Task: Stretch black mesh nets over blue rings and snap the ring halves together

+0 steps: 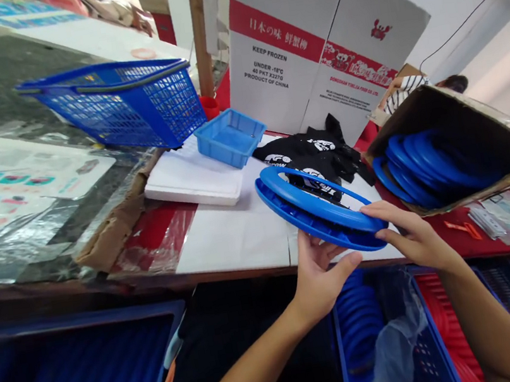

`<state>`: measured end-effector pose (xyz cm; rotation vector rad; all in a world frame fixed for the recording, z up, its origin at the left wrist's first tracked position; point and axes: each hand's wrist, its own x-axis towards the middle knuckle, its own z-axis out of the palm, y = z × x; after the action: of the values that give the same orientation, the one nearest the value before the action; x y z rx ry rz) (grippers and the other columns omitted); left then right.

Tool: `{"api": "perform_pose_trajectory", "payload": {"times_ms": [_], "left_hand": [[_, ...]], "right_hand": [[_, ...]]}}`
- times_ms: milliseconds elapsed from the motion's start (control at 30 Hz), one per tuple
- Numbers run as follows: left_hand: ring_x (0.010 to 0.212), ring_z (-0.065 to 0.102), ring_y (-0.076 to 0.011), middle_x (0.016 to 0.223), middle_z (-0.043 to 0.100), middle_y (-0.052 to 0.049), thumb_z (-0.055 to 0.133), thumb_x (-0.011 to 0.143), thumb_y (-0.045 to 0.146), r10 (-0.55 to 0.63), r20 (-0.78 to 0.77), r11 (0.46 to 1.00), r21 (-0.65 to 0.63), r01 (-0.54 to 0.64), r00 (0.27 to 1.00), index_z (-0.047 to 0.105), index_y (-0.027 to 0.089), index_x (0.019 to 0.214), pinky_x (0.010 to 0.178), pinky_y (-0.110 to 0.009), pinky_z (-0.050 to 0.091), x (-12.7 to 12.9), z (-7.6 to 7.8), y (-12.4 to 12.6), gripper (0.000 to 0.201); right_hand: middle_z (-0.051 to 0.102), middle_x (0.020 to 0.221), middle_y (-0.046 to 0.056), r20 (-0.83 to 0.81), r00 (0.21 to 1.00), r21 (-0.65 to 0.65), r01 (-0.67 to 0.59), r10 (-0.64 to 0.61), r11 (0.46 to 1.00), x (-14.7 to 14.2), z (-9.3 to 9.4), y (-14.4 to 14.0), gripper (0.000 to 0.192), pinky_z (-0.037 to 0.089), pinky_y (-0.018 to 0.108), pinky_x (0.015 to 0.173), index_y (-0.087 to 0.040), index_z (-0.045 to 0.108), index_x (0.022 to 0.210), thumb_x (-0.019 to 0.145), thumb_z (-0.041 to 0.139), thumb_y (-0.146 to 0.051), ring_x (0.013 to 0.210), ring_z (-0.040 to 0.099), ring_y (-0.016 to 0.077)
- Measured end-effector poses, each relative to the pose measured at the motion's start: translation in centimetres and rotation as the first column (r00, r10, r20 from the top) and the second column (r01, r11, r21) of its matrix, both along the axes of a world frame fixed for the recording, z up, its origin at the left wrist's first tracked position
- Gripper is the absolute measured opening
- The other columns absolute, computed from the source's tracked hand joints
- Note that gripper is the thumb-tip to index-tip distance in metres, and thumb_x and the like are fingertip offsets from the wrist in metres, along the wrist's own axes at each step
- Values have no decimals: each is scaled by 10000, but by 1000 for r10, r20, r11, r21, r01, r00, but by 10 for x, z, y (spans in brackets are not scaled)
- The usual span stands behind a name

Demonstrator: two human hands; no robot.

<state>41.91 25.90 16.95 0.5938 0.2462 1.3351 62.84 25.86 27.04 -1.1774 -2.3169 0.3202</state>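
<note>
Two blue plastic rings (314,204) are stacked together and held just above the white table top (233,239). My left hand (318,274) grips their near edge from below, thumb on the rim. My right hand (407,232) pinches the near right edge, fingers on top of the upper ring. Black printed cloth pieces (320,149) lie on the table behind the rings and show through their opening.
A tilted cardboard box (474,120) with several blue rings (415,170) lies at right. A small blue tray (230,137), a blue basket (126,101) and a white carton (308,36) stand behind. Crates below hold blue rings (358,322) and red rings (447,322).
</note>
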Motion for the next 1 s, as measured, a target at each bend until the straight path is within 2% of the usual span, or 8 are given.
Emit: {"api": "perform_pose_trajectory", "payload": {"times_ms": [133,267,433,700,867,1000], "left_hand": [[993,811,-202,1147,781,-39,968,799,394,137,5,990,-41,-137,991,559,263,1246,932,-331,666,-4,18,-7,620],[978,818,-208,1134,807,-49,971,801,392,170,-8,984,-49,-170,985,598,249,1240,908,-316,673,-19,23,-16,593],[987,819,-206,1143,819,-49,966,810,407,207,-9,977,-37,-208,978,656,249,1194,900,-296,676,-35,22,-21,518],[1034,813,-217,1185,810,-69,970,805,399,204,-6,978,-37,-204,979,666,249,1264,904,-297,674,-40,19,-24,571],[1015,811,-205,1170,808,-70,964,817,397,197,-9,980,-25,-197,980,667,246,1290,900,-286,672,-43,20,-23,579],[1024,806,-179,1173,812,-57,963,823,374,209,1,978,-19,-209,978,699,247,1226,906,-252,663,-45,20,-23,498]], "right_hand": [[784,1351,71,-151,988,13,26,-24,1000,-13,20,-17,481,610,456,1084,-343,670,1503,1032,704,-252,1261,733,291],[793,1329,84,-171,985,-8,-11,9,1000,-31,29,-31,483,627,478,1047,-353,673,1503,1026,718,-294,1213,751,310],[793,1329,80,-100,992,-10,-74,73,997,-42,29,-31,515,619,452,1044,-370,653,1517,1017,742,-284,1179,756,282],[815,1262,93,-144,977,-153,-176,155,972,-48,36,-22,481,651,446,955,-374,682,1471,1002,770,-317,1106,770,256],[817,1260,100,-162,976,-162,-170,143,972,-51,35,-22,475,649,458,963,-371,686,1466,1001,772,-326,1108,772,258],[816,1256,94,-171,973,-165,-182,153,969,-53,35,-23,476,650,435,949,-377,677,1472,1005,765,-339,1101,769,245]]}}
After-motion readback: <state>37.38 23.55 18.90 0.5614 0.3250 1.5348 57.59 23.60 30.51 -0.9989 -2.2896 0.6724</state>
